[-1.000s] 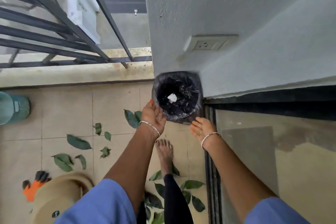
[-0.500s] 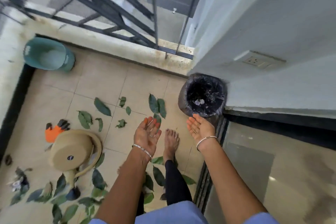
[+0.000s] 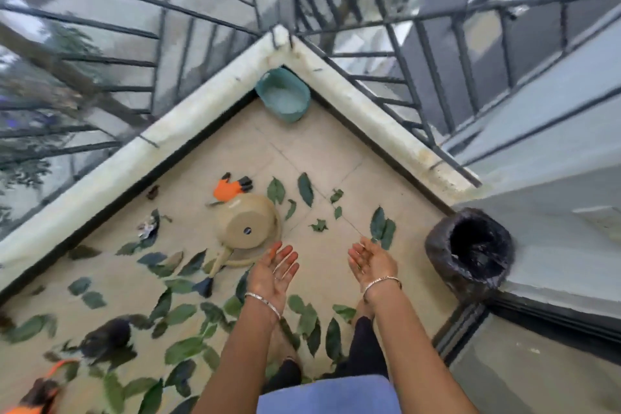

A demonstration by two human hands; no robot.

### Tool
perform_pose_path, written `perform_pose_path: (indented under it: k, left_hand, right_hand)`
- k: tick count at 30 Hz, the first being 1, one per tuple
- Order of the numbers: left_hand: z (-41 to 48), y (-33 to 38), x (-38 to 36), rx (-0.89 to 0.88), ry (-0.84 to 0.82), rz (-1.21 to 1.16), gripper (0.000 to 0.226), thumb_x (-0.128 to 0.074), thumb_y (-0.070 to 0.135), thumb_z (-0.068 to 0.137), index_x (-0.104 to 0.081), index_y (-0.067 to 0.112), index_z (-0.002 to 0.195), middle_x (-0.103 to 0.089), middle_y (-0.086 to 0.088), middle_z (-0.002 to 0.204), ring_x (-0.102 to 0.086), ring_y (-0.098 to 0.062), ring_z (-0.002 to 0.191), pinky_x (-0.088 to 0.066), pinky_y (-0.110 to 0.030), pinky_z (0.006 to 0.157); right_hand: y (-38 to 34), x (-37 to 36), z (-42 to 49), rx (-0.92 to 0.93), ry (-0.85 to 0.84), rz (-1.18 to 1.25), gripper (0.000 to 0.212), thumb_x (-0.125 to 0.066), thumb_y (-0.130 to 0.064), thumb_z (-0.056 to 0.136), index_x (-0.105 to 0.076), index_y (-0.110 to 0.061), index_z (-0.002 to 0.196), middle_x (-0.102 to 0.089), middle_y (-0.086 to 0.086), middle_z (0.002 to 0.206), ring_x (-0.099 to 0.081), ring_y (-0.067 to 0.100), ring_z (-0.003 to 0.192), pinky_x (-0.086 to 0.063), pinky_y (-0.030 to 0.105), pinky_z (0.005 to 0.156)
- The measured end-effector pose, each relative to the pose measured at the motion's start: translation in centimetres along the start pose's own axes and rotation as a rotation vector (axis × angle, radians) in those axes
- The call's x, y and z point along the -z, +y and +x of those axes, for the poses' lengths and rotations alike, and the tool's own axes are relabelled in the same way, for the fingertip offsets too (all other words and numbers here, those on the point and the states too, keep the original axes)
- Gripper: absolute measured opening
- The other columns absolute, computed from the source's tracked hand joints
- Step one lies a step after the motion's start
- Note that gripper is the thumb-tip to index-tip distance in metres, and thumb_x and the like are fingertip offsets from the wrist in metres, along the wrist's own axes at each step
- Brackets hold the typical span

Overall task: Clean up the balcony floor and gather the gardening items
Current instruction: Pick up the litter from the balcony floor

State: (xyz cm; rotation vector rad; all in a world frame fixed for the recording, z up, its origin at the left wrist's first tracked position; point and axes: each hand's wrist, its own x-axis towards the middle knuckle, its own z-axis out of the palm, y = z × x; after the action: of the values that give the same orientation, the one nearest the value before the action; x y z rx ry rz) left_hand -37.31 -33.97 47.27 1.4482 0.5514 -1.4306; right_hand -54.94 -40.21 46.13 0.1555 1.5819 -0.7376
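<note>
Balcony floor (image 3: 319,158) lies strewn with green leaves (image 3: 181,351), thickest near and left by a tipped watering can (image 3: 247,228); left hand (image 3: 274,274) and right hand (image 3: 371,264) hover empty, palms up, fingers relaxed, so leaves underfoot could cause a slip.

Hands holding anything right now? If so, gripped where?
Nothing is held. The left hand and the right hand are both open, palms up and empty.
</note>
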Motion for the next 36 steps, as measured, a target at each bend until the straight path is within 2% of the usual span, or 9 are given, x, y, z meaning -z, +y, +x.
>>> perform_pose_path:
  k: [8, 10, 13, 18, 21, 24, 27, 31, 36]
  left_hand:
    - [-4.5, 13.7, 13.7, -0.119, 0.05, -0.232, 0.03, -0.041, 0.017, 0.105, -0.055, 0.004, 0.128, -0.064, -0.013, 0.102, -0.063, -0.025, 0.09, -0.051, -0.039, 0.091]
    - [-5.0, 16.0, 17.0, -0.158, 0.073, -0.291, 0.026, -0.043, 0.017, 0.104, -0.057, 0.005, 0.123, -0.065, -0.012, 0.099, -0.065, -0.025, 0.088, -0.056, -0.037, 0.083]
    - [-5.3, 18.3, 21.5, -0.186, 0.129, -0.399, 0.024, -0.046, 0.02, 0.103, -0.059, 0.008, 0.12, -0.067, -0.011, 0.099, -0.065, -0.024, 0.086, -0.054, -0.034, 0.071]
    - [-4.9, 20.6, 27.7, -0.197, 0.205, -0.578, 0.023, -0.04, 0.015, 0.105, -0.062, 0.01, 0.1, -0.062, -0.009, 0.091, -0.059, -0.02, 0.08, -0.048, -0.031, 0.074]
    - [-4.0, 21.2, 31.0, -0.182, 0.258, -0.652, 0.02, -0.044, 0.016, 0.104, -0.062, 0.008, 0.105, -0.061, -0.008, 0.091, -0.06, -0.021, 0.082, -0.049, -0.032, 0.077]
    - [-2.8, 21.8, 34.4, -0.149, 0.295, -0.737, 0.016, -0.049, 0.017, 0.102, -0.062, 0.008, 0.101, -0.063, -0.01, 0.094, -0.062, -0.022, 0.085, -0.052, -0.034, 0.08]
    - [-1.7, 22.4, 37.1, -0.149, 0.344, -0.806, 0.021, -0.048, 0.021, 0.103, -0.059, 0.009, 0.116, -0.063, -0.009, 0.097, -0.062, -0.021, 0.087, -0.051, -0.033, 0.079]
    - [0.9, 23.0, 40.6, -0.14, 0.413, -0.913, 0.023, -0.047, 0.02, 0.103, -0.058, 0.008, 0.119, -0.064, -0.009, 0.098, -0.063, -0.022, 0.089, -0.051, -0.033, 0.074]
    - [6.4, 24.3, 44.7, -0.137, 0.454, -1.014, 0.019, -0.043, 0.017, 0.104, -0.061, 0.01, 0.102, -0.062, -0.008, 0.095, -0.062, -0.021, 0.086, -0.051, -0.032, 0.075]
  right_hand:
    - [11.7, -13.9, -9.1, 0.019, -0.162, -0.261, 0.006, -0.06, -0.011, 0.092, -0.064, -0.006, 0.092, -0.062, 0.006, 0.075, -0.06, 0.019, 0.066, -0.049, 0.027, 0.057]
    - [14.2, -17.2, -10.4, 0.037, -0.201, -0.337, 0.006, -0.058, -0.008, 0.092, -0.063, -0.004, 0.089, -0.06, 0.008, 0.07, -0.058, 0.019, 0.059, -0.048, 0.026, 0.05]
    - [17.5, -21.1, -11.5, 0.046, -0.243, -0.427, 0.014, -0.054, -0.006, 0.094, -0.061, -0.004, 0.082, -0.059, 0.01, 0.066, -0.055, 0.019, 0.05, -0.046, 0.021, 0.041]
    - [22.7, -25.9, -11.0, 0.046, -0.295, -0.637, 0.021, -0.06, -0.012, 0.092, -0.061, -0.005, 0.072, -0.057, 0.006, 0.059, -0.052, 0.018, 0.047, -0.043, 0.023, 0.044]
    - [25.7, -28.5, -9.9, 0.028, -0.3, -0.754, 0.03, -0.06, -0.018, 0.092, -0.058, -0.01, 0.063, -0.055, 0.002, 0.054, -0.052, 0.014, 0.04, -0.04, 0.02, 0.038]
    - [28.9, -31.5, -8.9, 0.027, -0.301, -0.856, 0.026, -0.056, -0.017, 0.093, -0.055, -0.01, 0.068, -0.052, 0.004, 0.057, -0.049, 0.014, 0.041, -0.036, 0.02, 0.036]
    - [31.9, -34.8, -9.0, 0.067, -0.315, -0.984, 0.02, -0.051, -0.01, 0.094, -0.054, -0.01, 0.074, -0.05, 0.005, 0.057, -0.047, 0.015, 0.04, -0.034, 0.019, 0.036]
    - [36.1, -38.8, -7.5, 0.167, -0.365, -1.209, 0.016, -0.045, -0.003, 0.093, -0.06, -0.005, 0.087, -0.05, 0.009, 0.06, -0.044, 0.013, 0.034, -0.032, 0.017, 0.033]
    - [41.5, -43.2, -2.5, 0.303, -0.445, -1.504, 0.02, -0.043, -0.007, 0.096, -0.063, -0.005, 0.093, -0.057, 0.009, 0.065, -0.048, 0.019, 0.049, -0.035, 0.019, 0.039]
